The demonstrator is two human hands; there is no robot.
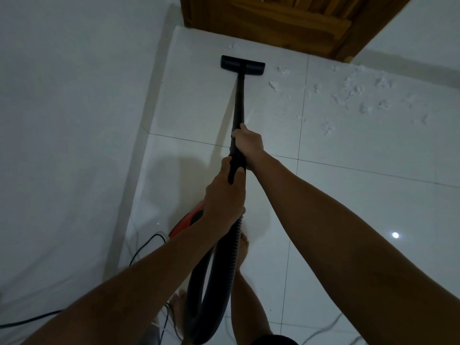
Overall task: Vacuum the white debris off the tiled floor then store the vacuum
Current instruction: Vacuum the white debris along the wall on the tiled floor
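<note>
Head view. Both hands on vacuum wand point(239, 105): right hand point(249, 145) wrapped round tube, farther along it; left hand point(224, 192) gripping handle end just behind, thumb over top, hose point(221, 265) trailing down from beneath palm. Neither hand free.

Wand long axis: runs almost straight away from body, toward wooden door point(286, 23), tilted slightly left at far end. Floor nozzle point(243, 65) flat on tiled floor point(361, 207), its bar set crosswise to wand, close to white wall point(74, 95) at left and short of door.

White debris point(358, 93): scattered flecks and clumps on tile, all to right of nozzle, strung along base of far wall from just beside nozzle outward to right. One small fleck ahead of nozzle near door. Strip directly under and behind nozzle appears free of flecks.

Judgement: sweeping under way, bulk of debris uncollected. Next pass calls for swinging nozzle rightward, pivot near left hand, steering by right hand; right hand nearer debris and on same side.

Red canister point(189, 217) on floor behind left forearm, near wall; dark cord point(146, 245) looping beside it. Bare feet beside hose loop; risk of snagging hose or cord on a wide swing.
</note>
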